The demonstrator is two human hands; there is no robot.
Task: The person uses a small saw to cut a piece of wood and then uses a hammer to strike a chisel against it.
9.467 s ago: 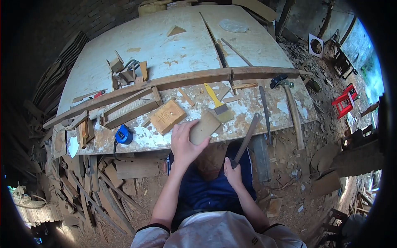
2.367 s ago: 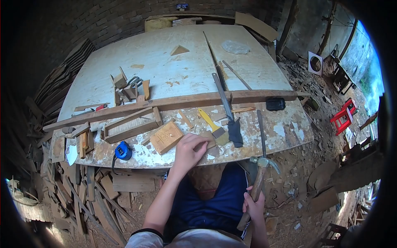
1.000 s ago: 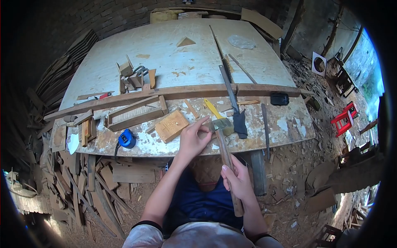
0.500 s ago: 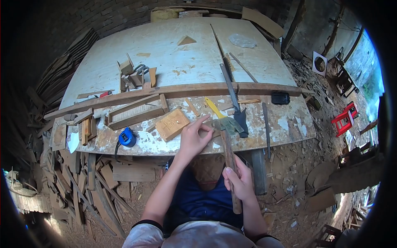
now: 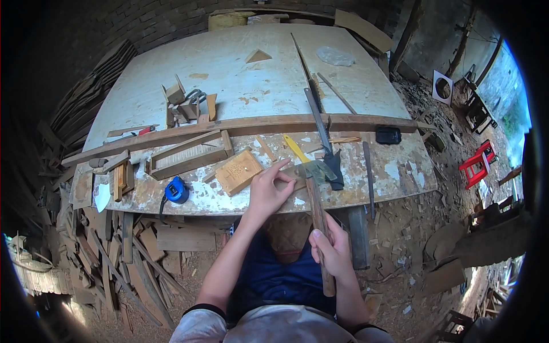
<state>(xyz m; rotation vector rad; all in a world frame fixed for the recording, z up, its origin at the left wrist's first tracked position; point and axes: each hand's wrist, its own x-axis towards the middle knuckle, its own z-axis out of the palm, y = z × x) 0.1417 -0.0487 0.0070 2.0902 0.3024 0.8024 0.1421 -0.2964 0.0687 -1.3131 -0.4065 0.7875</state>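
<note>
In the lower middle of the head view, my right hand point(image 5: 331, 248) is wrapped around the wooden handle of a hatchet point(image 5: 318, 214). Its grey-green head lies over the bench's near edge, partly across a yellow-handled tool point(image 5: 294, 147) and a dark cloth-like item point(image 5: 336, 168). My left hand point(image 5: 270, 191) is closed in a pinch just left of the hatchet head, thumb and index finger forming a ring. Whatever sits between those fingertips is too small to make out. Close beside this hand lies a square wooden block point(image 5: 237, 172) with a cluster of small marks on top.
A long wooden beam point(image 5: 240, 132) crosses the workbench point(image 5: 229, 74). Near it are a wooden frame point(image 5: 189, 157), a blue tape measure point(image 5: 176, 190), a black tray point(image 5: 388, 135), a long file-like bar point(image 5: 368, 180) and a saw point(image 5: 316, 114). Scrap wood point(image 5: 131, 268) is piled below left.
The hatchet head has shifted slightly up and to the right, its handle tilting a little in my right hand. My left hand stays in nearly the same place.
</note>
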